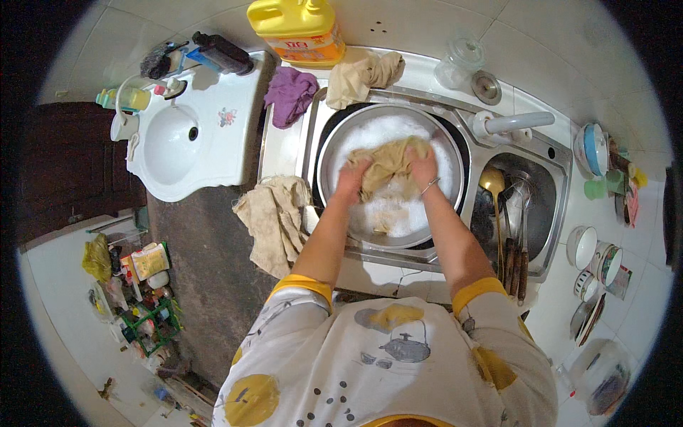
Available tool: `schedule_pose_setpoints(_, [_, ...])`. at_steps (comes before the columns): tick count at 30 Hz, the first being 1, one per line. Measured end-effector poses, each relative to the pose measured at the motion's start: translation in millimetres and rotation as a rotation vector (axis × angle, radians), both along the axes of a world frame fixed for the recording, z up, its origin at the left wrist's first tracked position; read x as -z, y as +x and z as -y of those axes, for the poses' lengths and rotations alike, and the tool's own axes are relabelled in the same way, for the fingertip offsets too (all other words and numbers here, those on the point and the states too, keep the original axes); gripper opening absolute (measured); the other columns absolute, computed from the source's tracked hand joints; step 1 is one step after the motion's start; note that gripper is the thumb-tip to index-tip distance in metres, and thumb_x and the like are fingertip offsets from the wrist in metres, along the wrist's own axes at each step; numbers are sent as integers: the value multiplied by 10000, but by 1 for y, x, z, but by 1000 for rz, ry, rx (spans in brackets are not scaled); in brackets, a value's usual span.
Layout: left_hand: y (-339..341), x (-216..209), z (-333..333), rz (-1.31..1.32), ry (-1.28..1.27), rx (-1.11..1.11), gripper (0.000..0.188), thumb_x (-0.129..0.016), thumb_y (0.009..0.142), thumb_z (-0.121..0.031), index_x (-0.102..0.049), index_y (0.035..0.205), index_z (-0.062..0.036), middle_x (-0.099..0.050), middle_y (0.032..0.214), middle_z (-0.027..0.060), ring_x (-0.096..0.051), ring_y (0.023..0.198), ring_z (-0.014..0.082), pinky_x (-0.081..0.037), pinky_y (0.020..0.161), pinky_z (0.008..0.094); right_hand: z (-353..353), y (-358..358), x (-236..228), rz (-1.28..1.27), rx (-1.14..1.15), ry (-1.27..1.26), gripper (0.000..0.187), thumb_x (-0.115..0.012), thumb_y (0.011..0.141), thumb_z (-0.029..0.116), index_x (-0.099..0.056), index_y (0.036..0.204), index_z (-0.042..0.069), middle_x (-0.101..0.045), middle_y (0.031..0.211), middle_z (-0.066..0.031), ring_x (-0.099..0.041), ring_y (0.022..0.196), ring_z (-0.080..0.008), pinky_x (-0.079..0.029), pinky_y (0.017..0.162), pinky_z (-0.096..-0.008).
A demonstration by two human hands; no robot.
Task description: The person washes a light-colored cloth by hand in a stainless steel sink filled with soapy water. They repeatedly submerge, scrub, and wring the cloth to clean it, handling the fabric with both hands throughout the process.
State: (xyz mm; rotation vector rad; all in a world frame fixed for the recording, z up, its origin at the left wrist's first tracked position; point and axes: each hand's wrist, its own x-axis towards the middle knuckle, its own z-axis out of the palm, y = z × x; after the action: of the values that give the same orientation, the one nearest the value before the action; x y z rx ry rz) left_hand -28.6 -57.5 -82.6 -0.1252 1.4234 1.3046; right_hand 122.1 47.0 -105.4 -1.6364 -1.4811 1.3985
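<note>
Stainless steel all over the middle of this setup: a big round basin (325,174) sits in the left bowl of a double sink (560,213). Just right of the basin, the other bowl holds a gold-coloured ladle (492,179) and some utensils with dark handles, and a grey faucet (523,122) sticks out above that bowl. Behind the basin there's a crumpled beige rag (363,77), then a fat yellow jug (302,51) near the pale tiled wall (420,25), plus a clear glass jar (461,62) off to the back right. Left of the basin, a purple cloth (290,96) and a creamy, wrinkled cloth (274,224) lie near the edge, and farther left is a white washbasin (235,149) with a little flower print, over a dark, worn-looking floor (213,270). White bowls (582,246) sit well to the right.

As for the tan cloth (390,167), it's inside the basin, on top of thick white suds (427,213), looking soaked, bunched and full of folds. The person's left hand (352,179) grips its left end and the right hand (425,167) grips the right end, though most fingertips are buried in the fabric, so can't tell how tight.
</note>
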Motion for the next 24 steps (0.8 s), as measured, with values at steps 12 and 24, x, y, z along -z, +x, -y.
schedule_pose_setpoints(12, [6, -12, -19, -62, 259, 86, 297, -481, 825, -240, -485, 1061, -59, -540, 967, 132, -546, 826, 203, -458, 715, 330, 80, -45, -109, -82, -455, 652, 405, -681, 605, 195, -521, 945, 43, -572, 927, -114, -490, 996, -283, -328, 930, -349])
schedule_pose_setpoints(24, [22, -17, -23, 554, 321, -76, 288, -454, 846, -332, -544, 864, -60, -561, 879, 74, -538, 821, 211, -447, 729, 341, 70, -51, -120, 4, -260, 605, 170, -611, 696, 178, -572, 822, 70, -575, 898, -178, -540, 785, -351, -443, 697, -391])
